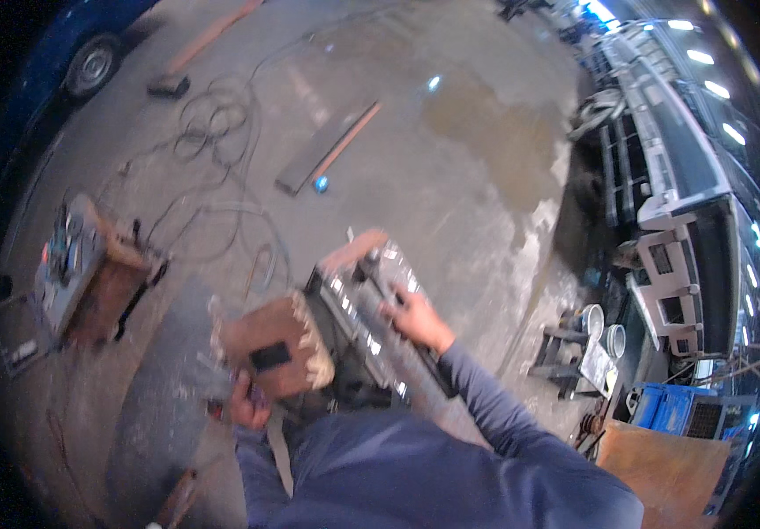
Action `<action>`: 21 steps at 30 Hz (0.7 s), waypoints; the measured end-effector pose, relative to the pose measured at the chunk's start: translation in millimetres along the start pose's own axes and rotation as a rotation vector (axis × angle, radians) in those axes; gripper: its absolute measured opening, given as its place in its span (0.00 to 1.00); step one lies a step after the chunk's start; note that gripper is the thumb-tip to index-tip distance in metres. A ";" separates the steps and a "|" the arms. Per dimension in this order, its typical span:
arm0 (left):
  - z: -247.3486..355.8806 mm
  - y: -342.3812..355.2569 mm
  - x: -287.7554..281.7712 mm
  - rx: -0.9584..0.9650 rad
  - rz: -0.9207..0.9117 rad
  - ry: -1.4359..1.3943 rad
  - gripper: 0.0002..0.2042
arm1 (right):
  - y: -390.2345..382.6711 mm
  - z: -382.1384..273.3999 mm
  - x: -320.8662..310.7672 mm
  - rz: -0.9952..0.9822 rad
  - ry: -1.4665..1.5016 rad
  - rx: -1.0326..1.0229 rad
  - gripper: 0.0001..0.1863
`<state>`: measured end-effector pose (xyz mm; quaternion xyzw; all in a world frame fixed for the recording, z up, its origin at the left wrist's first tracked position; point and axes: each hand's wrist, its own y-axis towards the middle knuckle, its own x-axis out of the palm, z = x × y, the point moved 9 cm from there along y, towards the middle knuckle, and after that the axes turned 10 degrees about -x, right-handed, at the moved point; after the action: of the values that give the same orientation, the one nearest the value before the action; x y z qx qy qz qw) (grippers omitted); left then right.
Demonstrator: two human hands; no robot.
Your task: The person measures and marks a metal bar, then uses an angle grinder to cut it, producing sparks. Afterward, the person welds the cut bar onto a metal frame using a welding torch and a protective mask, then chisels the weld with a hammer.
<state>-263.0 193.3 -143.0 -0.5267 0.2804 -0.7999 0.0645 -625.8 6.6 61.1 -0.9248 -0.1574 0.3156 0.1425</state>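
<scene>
My right hand is closed around the handle of a hammer. Its dark head is over a long metal channel with shiny edges, lying slantwise in front of me. Left of the channel is a brown board with a ragged pale edge. A flat black rectangle lies on that board. By the board's near edge my left hand is curled closed; blur hides what is in it, if anything.
A cluttered tool stand is at the left. Cables coil across the floor beyond it, near a metal bar. At the right are buckets on a low stand, a blue machine and a large vehicle body part.
</scene>
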 end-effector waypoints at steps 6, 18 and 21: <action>8.7 -18.9 51.9 0.044 0.079 -0.101 0.18 | 33.4 -46.6 -24.9 0.124 0.105 -0.116 0.30; 3.7 -38.9 24.7 0.022 0.125 -0.124 0.21 | 64.5 -10.8 -18.0 0.112 -0.193 -0.242 0.27; 10.2 -38.8 50.0 0.030 0.136 -0.092 0.21 | 55.1 -33.2 -31.6 0.228 -0.104 -0.271 0.27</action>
<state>-268.4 201.9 -79.7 -0.5416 0.3005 -0.7726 0.1395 -617.6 -61.1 83.4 -0.9298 -0.0999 0.3530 -0.0286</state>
